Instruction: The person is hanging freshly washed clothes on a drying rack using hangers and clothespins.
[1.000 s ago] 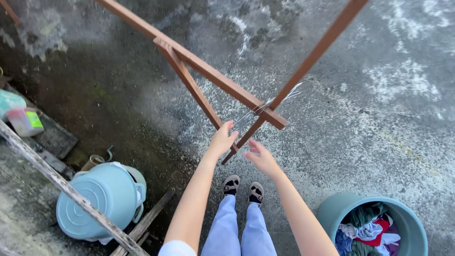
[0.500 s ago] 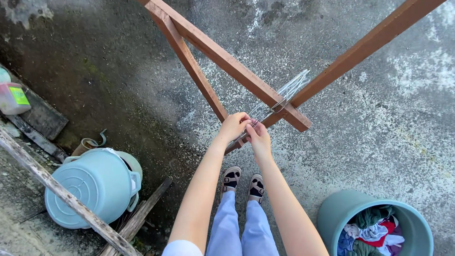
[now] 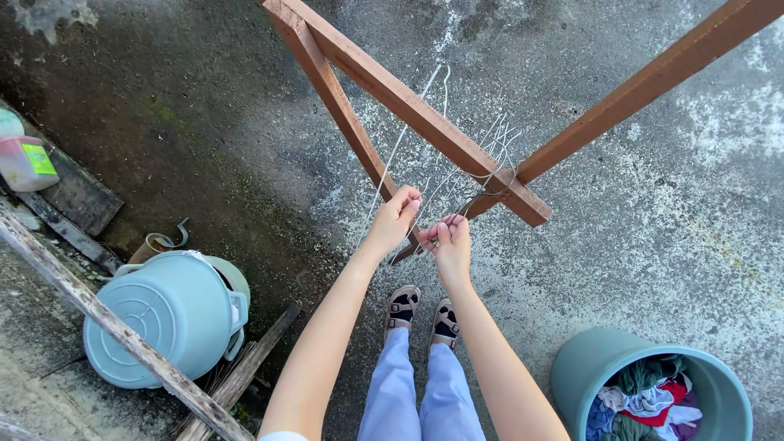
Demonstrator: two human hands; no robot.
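Left hand: raised in front of the body, fingers curled, grip pinched on one thin wire hanger that it holds apart from the rest.
Right hand: just beside the left hand, thumb and fingertips pressed together on wire at the near end of the bunch of hangers; how many strands it holds is hard to tell, since the wires are fine and cross one another.
Wire hanger: runs up and away from the left grip, crossing over the wooden bar, with its far end above the bar.
Bunch of hangers: fans out just beyond the right grip and hangs at the joint of the wooden rack, where the two brown bars meet.
Wooden rack: brown beams crossing directly beyond both grips, one slanting off to the left, one to the right.
Feet: sandals and pale blue trousers straight below the grips, on the concrete floor.
Laundry tub: teal, round, below and to the right of the right grip, filled with mixed coloured clothes.
Bucket: pale blue with a lid, lying tilted well below and to the left of the left grip, beside a weathered plank.
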